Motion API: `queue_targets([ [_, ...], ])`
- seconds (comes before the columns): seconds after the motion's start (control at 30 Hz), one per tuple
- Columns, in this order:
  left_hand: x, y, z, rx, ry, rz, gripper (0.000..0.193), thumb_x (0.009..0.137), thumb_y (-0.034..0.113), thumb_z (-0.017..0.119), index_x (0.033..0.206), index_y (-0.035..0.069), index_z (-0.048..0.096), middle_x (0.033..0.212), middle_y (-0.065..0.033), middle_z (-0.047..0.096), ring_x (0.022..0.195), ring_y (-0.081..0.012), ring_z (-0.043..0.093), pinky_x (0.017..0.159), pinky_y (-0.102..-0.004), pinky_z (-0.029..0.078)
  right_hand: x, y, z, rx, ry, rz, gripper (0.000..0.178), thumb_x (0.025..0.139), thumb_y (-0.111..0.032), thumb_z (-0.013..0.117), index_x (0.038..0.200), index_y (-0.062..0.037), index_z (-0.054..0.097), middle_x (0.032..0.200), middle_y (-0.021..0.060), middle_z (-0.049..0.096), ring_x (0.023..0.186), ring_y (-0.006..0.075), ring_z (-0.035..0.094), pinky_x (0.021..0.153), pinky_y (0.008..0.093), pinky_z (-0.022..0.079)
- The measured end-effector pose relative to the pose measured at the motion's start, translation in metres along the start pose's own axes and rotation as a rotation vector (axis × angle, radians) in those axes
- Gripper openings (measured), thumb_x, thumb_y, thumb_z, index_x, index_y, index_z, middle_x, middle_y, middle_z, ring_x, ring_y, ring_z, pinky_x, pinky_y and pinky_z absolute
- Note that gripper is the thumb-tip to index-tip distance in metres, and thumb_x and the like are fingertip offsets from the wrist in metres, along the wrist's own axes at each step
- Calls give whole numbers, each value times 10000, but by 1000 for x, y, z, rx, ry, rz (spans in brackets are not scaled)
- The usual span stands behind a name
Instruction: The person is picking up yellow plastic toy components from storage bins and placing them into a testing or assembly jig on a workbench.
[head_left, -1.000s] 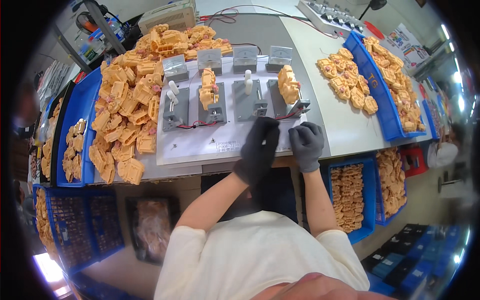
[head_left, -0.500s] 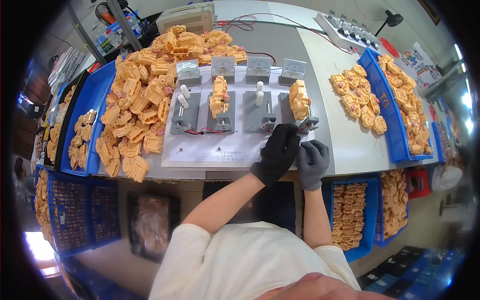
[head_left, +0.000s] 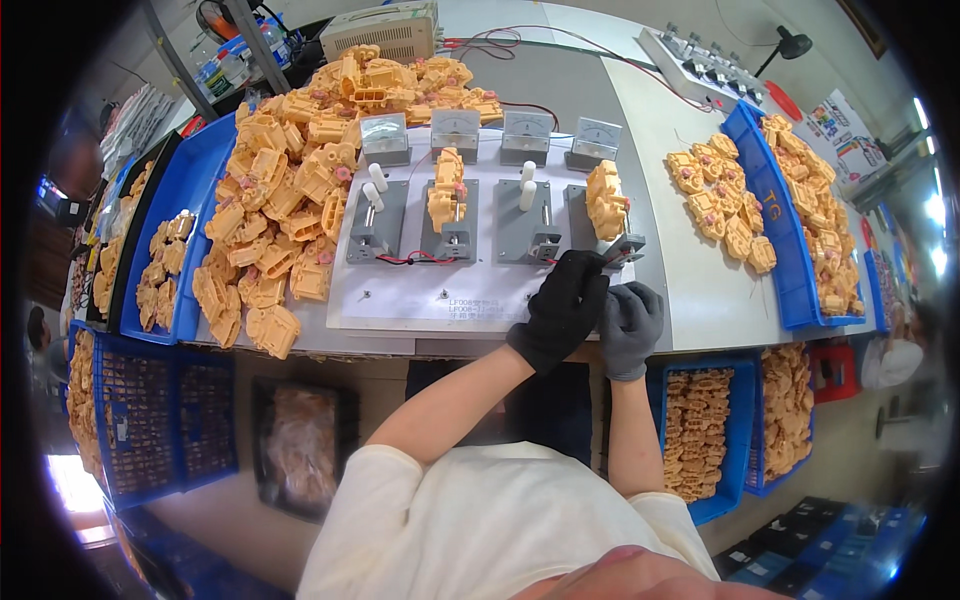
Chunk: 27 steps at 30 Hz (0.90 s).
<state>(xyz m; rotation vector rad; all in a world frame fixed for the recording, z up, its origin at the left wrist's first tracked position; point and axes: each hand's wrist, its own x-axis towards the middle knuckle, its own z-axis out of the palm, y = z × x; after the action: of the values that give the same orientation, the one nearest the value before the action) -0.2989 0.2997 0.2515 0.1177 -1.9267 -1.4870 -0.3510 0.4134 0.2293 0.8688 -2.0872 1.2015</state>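
Note:
My left hand point(head_left: 565, 308), in a black glove, has its fingertips drawn together at the front of the rightmost grey test fixture point(head_left: 627, 247). What it pinches there is too small to make out. Close beside it, my right hand point(head_left: 632, 322) wears a grey glove. Its fingers are curled in, and anything inside them is hidden. A yellow plastic gearbox housing point(head_left: 606, 203) stands upright on this fixture, above my left fingertips. Another yellow housing point(head_left: 446, 195) is on the second fixture from the left. White pegs point(head_left: 527, 188) stand on the third fixture point(head_left: 510, 222).
Several analog meters point(head_left: 526, 135) line the back of the white board point(head_left: 420, 310). A heap of yellow housings point(head_left: 270, 190) lies left, beside a blue bin point(head_left: 150, 220). More housings point(head_left: 722, 190) lie right, near another blue bin point(head_left: 757, 190). A power supply point(head_left: 375, 32) sits behind.
The whole view has shifted slightly. Both hands stay at the rightmost fixture, with only a small shift of the fingers. The housings on the fixtures stay in place.

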Motion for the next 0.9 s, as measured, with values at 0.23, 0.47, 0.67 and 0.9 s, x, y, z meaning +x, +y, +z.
queue_targets([
  [0.23, -2, 1, -2, 24, -13, 24, 155, 876, 69, 536, 1028, 37, 527, 869, -105, 546, 708, -206, 569, 661, -323, 466, -1, 0, 0, -18, -14, 4, 128, 694, -46, 689, 821, -33, 673, 865, 124, 619, 820, 300, 572, 719, 389, 466],
  [0.47, -3, -1, -2, 1, -24, 51, 160, 881, 92, 540, 1032, 42, 522, 871, -105, 545, 722, -209, 577, 666, -322, 469, -2, 0, 0, -9, -15, 12, 135, 708, -56, 688, 839, -27, 675, 874, 131, 615, 827, 302, 567, 731, 389, 465],
  [0.67, -3, 1, -4, -11, -51, 37, 164, 882, 95, 537, 1034, 37, 513, 875, -112, 545, 742, -214, 584, 681, -324, 473, -1, -1, -1, -12, -31, 17, 128, 714, -58, 686, 836, -23, 671, 883, 138, 613, 829, 307, 565, 733, 394, 464],
  [0.9, -2, 4, -7, -22, -94, 66, 305, 876, 67, 559, 1173, 47, 493, 1031, -103, 575, 860, -202, 595, 727, -304, 480, -3, 4, 0, -26, -40, -1, 163, 692, -51, 689, 853, -31, 672, 890, 131, 614, 833, 311, 565, 736, 394, 467],
])
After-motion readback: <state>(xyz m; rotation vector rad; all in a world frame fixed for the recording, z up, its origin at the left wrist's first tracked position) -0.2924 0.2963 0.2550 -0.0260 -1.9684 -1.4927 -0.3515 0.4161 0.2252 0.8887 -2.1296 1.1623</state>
